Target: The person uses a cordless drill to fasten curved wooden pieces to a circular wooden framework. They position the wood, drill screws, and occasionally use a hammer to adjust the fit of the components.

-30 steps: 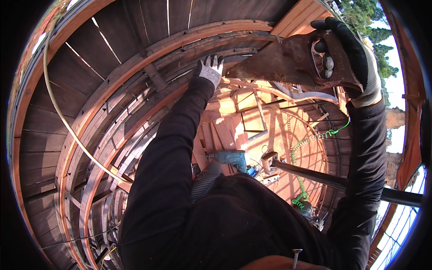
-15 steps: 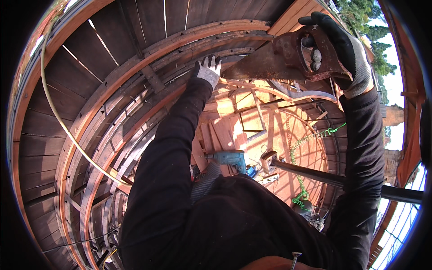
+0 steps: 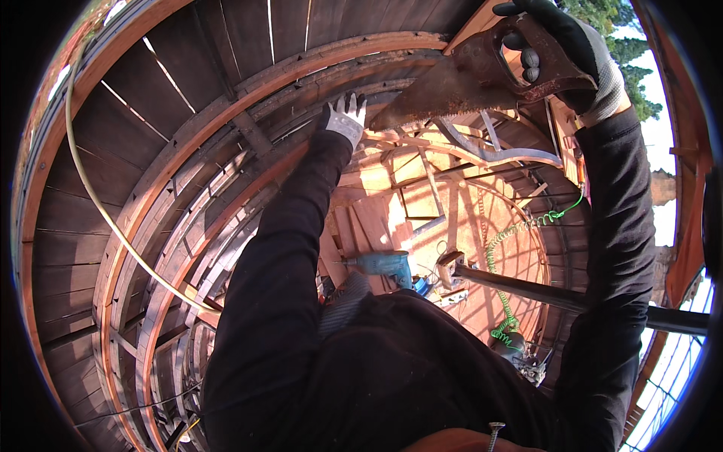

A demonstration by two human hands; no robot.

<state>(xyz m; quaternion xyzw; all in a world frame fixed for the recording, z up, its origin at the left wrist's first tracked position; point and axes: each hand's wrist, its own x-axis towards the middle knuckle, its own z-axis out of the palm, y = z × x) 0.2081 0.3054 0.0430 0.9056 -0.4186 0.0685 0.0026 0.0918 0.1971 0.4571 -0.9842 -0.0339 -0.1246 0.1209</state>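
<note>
My right hand (image 3: pixel 584 56), in a grey and black glove, is closed round the handle of a handsaw (image 3: pixel 459 79) at the upper right. The saw's wide blade is brown and rusty, and it slants down leftward with its toothed edge facing me. Close to the saw's tip, my left hand (image 3: pixel 346 119) lies with gloved fingers stretched out and apart, against the curved wooden framing (image 3: pixel 301 98). Whether the teeth touch any wood is hard to make out.
Curved ribs and dark planks (image 3: pixel 98 181) wrap round the left and far sides. Below lie a blue power drill (image 3: pixel 380 264), a coiled green hose (image 3: pixel 491 252) and a wooden floor (image 3: pixel 452 218). A dark pole (image 3: pixel 520 290) crosses at right; a pale hose (image 3: pixel 105 215) hangs at left.
My right hand has raised the saw's handle away from me, so the blade slants more steeply. My left hand has shifted only slightly in the picture, and its fingers stay spread.
</note>
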